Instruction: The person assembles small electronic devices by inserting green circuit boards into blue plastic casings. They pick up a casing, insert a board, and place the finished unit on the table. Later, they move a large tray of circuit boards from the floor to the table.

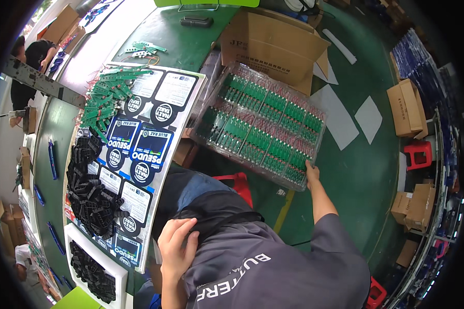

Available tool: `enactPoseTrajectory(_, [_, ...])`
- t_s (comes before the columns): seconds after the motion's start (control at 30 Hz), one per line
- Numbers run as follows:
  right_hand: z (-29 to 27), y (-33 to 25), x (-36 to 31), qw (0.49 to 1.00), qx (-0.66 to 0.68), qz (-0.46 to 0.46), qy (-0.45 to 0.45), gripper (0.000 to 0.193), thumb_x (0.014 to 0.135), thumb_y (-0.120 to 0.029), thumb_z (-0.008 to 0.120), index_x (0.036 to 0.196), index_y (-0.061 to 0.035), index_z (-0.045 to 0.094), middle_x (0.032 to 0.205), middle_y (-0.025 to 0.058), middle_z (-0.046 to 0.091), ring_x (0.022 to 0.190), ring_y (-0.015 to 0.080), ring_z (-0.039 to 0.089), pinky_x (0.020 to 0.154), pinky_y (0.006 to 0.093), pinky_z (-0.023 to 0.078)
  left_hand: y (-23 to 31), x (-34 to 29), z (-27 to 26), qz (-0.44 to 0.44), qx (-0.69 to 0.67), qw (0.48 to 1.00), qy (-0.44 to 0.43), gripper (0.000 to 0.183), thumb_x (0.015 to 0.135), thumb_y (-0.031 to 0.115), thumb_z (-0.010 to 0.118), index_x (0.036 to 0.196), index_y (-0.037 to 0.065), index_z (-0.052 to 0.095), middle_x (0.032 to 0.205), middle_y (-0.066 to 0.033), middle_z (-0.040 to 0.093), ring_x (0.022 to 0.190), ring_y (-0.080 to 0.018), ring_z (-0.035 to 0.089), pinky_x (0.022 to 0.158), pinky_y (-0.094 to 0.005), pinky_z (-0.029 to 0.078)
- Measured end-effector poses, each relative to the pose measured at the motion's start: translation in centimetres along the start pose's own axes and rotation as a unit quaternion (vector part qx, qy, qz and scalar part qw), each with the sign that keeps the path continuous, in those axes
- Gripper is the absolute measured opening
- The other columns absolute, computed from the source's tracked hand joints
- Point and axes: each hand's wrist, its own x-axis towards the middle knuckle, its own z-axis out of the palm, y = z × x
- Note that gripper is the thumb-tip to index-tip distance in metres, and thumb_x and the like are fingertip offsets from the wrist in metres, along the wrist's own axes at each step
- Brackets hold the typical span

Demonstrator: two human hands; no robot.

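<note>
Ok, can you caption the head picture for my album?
Right hand grips a tray of green boards near a box.

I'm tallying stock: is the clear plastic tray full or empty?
The tray looks full: slim green circuit boards lie in rows, filling its visible sections.

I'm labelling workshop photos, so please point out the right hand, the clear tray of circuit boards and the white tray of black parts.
Right hand (pixel 313 175): head view, middle of the hand.
Clear tray (pixel 262 170): head view, its lower rim.
White tray (pixel 121 283): head view, its right rim.
</note>
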Motion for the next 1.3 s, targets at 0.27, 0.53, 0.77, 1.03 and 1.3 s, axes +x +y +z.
enactPoseTrajectory(0.27, [-0.8,-1.5,-1.2,0.986,0.115,0.075,-0.098,0.078,0.09,-0.047,0.081,0.139,0.0068,0.051,0.128,0.02,0.065,0.111,0.0315,0.068,0.088,0.0531,0.057,-1.3,-0.6,0.4,-0.025,-0.004,1.0,0.01,0.034,0.08,-0.004,0.076,0.113,-0.001,0.072,0.1,-0.016,0.071,0.084,-0.0312,0.067,0.073,-0.0386,0.054])
enactPoseTrajectory(0.53, [-1.1,-1.8,-2.4,0.985,0.149,0.059,-0.07,0.068,0.092,-0.035,0.081,0.138,0.0057,0.051,0.128,0.0177,0.066,0.112,0.0285,0.067,0.095,0.0448,0.055,-2.8,2.8,1.1,-0.02,-0.043,0.998,-0.041,0.033,0.081,-0.009,0.071,0.113,-0.003,0.071,0.102,-0.016,0.073,0.09,-0.0284,0.071,0.08,-0.0359,0.056])
enactPoseTrajectory(0.77, [-1.2,-0.7,-1.8,0.96,0.249,0.023,-0.128,0.057,0.096,-0.033,0.076,0.133,0.0054,0.054,0.126,0.0175,0.065,0.113,0.0288,0.065,0.096,0.0427,0.054,-3.4,6.2,3.6,-0.001,-0.093,0.992,-0.085,0.028,0.086,-0.006,0.072,0.113,-0.002,0.071,0.1,-0.0142,0.073,0.089,-0.0256,0.072,0.078,-0.0339,0.057])
enactPoseTrajectory(1.03, [-0.8,-1.1,-2.0,0.937,0.29,0.041,-0.189,0.06,0.103,-0.034,0.066,0.145,0.0044,0.049,0.14,0.0171,0.061,0.122,0.0318,0.063,0.105,0.0482,0.051,-5.8,8.7,5.9,-0.079,-0.149,0.982,-0.08,0.024,0.093,0.001,0.071,0.117,-0.001,0.07,0.1,-0.0139,0.073,0.091,-0.0244,0.073,0.078,-0.0329,0.056])
enactPoseTrajectory(1.3, [-1.5,-3.1,-2.8,0.956,0.251,0.022,-0.151,0.061,0.103,-0.041,0.066,0.146,0.0002,0.052,0.145,0.0126,0.059,0.13,0.0302,0.057,0.109,0.0475,0.046,-11.1,9.1,7.7,-0.17,-0.147,0.971,-0.087,0.033,0.1,0.018,0.066,0.128,0.001,0.066,0.118,-0.0149,0.069,0.103,-0.0256,0.068,0.087,-0.0358,0.052])
